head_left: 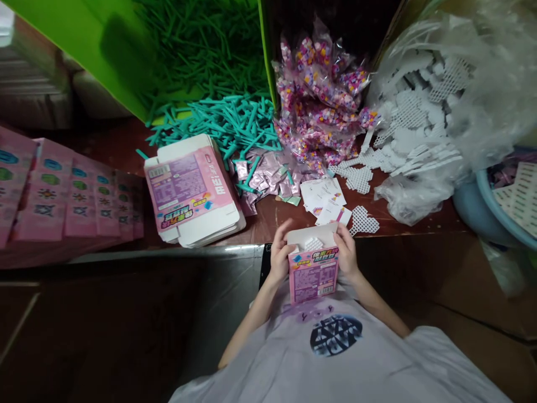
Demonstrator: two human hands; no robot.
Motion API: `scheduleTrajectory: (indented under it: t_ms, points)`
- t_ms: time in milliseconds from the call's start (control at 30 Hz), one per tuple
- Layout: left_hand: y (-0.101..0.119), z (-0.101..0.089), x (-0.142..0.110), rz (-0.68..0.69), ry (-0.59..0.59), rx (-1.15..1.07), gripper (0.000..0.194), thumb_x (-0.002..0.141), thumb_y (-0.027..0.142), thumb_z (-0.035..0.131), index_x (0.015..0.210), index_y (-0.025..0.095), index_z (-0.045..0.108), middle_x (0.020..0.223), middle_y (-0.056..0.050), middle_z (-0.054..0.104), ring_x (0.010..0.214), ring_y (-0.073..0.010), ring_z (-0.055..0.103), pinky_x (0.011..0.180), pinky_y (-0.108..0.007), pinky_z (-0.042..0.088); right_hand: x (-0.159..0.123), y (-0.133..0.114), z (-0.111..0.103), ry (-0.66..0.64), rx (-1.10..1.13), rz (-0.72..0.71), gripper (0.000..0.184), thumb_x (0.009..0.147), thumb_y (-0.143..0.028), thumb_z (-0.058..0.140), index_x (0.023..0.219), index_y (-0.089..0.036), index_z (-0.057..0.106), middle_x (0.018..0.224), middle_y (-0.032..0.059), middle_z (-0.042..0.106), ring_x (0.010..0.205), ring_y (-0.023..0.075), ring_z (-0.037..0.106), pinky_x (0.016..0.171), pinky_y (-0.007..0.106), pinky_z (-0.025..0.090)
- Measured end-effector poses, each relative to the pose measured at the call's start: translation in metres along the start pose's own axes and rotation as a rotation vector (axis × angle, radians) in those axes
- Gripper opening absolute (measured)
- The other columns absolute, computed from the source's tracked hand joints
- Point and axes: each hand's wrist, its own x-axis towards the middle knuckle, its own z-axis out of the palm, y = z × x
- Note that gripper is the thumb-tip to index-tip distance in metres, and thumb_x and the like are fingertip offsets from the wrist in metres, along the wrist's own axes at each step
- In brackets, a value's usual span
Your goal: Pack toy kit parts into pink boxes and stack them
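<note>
A pink and purple printed box point(314, 279) stands upright against my shirt, its top flap raised. White perforated plastic point(314, 243) shows inside the opening. My left hand point(282, 252) grips the box's upper left edge, with the thumb at the opening. At the upper right corner, my right hand point(345, 249) is closed around the edge. Just beyond the box lie white printed cards point(323, 197) and a loose white perforated plate point(364, 221). Lower parts of my fingers are hidden behind the box.
Flattened pink boxes point(191, 187) are stacked at left, beside standing filled-out boxes point(79, 193). Teal sticks point(226, 124) spill from a green bin point(267, 53). Behind are pink sachets point(271, 172), bags of colourful beads point(319, 106), a clear bag point(495, 78) of white plates and a blue basin point(478, 198).
</note>
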Motion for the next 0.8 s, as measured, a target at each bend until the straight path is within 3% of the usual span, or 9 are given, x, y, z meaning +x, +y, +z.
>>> scheduleTrajectory:
  t_ms: [100, 200, 333, 400, 533, 600, 733, 800]
  points:
    - [0.002, -0.002, -0.003, 0.069, -0.097, 0.003, 0.02, 0.073, 0.032, 0.064, 0.083, 0.017, 0.074, 0.089, -0.007, 0.073, 0.087, -0.0234, 0.068, 0.08, -0.033, 0.051, -0.001, -0.009, 0.001, -0.194, 0.23, 0.183, 0.031, 0.072, -0.018, 0.056, 0.1, -0.021, 0.07, 0.104, 0.0046, 0.073, 0.096, 0.0227, 0.067, 0.086, 0.035, 0.051]
    - [0.005, -0.003, -0.006, 0.24, -0.221, 0.006, 0.027, 0.077, 0.043, 0.065, 0.08, 0.018, 0.075, 0.089, -0.01, 0.073, 0.087, -0.0248, 0.068, 0.081, -0.037, 0.053, -0.006, -0.012, 0.0, -0.253, 0.297, 0.066, 0.02, 0.074, -0.02, 0.059, 0.087, -0.021, 0.074, 0.108, 0.0057, 0.072, 0.094, 0.0237, 0.069, 0.087, 0.038, 0.052]
    - [0.005, -0.004, -0.011, 0.372, -0.201, 0.148, 0.017, 0.082, 0.033, 0.066, 0.084, 0.019, 0.075, 0.093, -0.01, 0.074, 0.087, -0.0229, 0.071, 0.079, -0.037, 0.055, -0.014, -0.008, -0.001, -0.216, 0.225, -0.08, 0.013, 0.081, -0.027, 0.063, 0.085, -0.023, 0.075, 0.107, 0.0054, 0.071, 0.092, 0.0229, 0.069, 0.085, 0.039, 0.054]
    - [0.003, -0.004, -0.014, 0.39, -0.195, 0.18, 0.016, 0.082, 0.033, 0.067, 0.084, 0.019, 0.075, 0.092, -0.01, 0.074, 0.089, -0.0235, 0.071, 0.081, -0.037, 0.055, -0.016, -0.007, -0.001, -0.21, 0.221, -0.115, 0.012, 0.081, -0.028, 0.064, 0.088, -0.024, 0.073, 0.109, 0.0054, 0.07, 0.097, 0.0234, 0.068, 0.086, 0.04, 0.054]
    - [0.0, -0.006, -0.018, 0.366, -0.138, 0.251, 0.027, 0.078, 0.04, 0.069, 0.093, 0.017, 0.074, 0.093, -0.012, 0.074, 0.09, -0.0251, 0.071, 0.08, -0.038, 0.055, -0.019, -0.004, 0.0, -0.226, 0.202, -0.113, 0.028, 0.078, -0.028, 0.068, 0.105, -0.025, 0.067, 0.112, 0.0061, 0.068, 0.095, 0.0233, 0.068, 0.087, 0.04, 0.053]
    - [-0.001, -0.009, -0.018, 0.35, -0.148, 0.236, 0.026, 0.078, 0.038, 0.069, 0.093, 0.017, 0.074, 0.093, -0.012, 0.074, 0.089, -0.0254, 0.071, 0.079, -0.038, 0.056, -0.018, -0.003, -0.002, -0.243, 0.197, -0.116, 0.022, 0.076, -0.028, 0.07, 0.098, -0.023, 0.069, 0.104, 0.0058, 0.07, 0.092, 0.0231, 0.068, 0.086, 0.04, 0.053]
    - [0.006, -0.018, -0.019, 0.312, -0.315, 0.153, 0.014, 0.082, 0.029, 0.067, 0.088, 0.019, 0.075, 0.097, -0.01, 0.073, 0.097, -0.0261, 0.069, 0.084, -0.042, 0.055, -0.008, -0.004, -0.017, -0.449, 0.19, -0.137, 0.008, 0.075, -0.028, 0.072, 0.082, -0.022, 0.072, 0.096, 0.0064, 0.074, 0.092, 0.0241, 0.069, 0.082, 0.04, 0.054]
    - [0.014, -0.025, -0.021, 0.318, -0.419, 0.226, 0.015, 0.085, 0.025, 0.064, 0.094, 0.02, 0.075, 0.106, -0.01, 0.071, 0.104, -0.026, 0.066, 0.089, -0.043, 0.054, -0.001, -0.005, -0.028, -0.56, 0.064, -0.239, 0.007, 0.077, -0.026, 0.072, 0.083, -0.023, 0.074, 0.1, 0.0076, 0.075, 0.095, 0.0241, 0.069, 0.084, 0.042, 0.054]
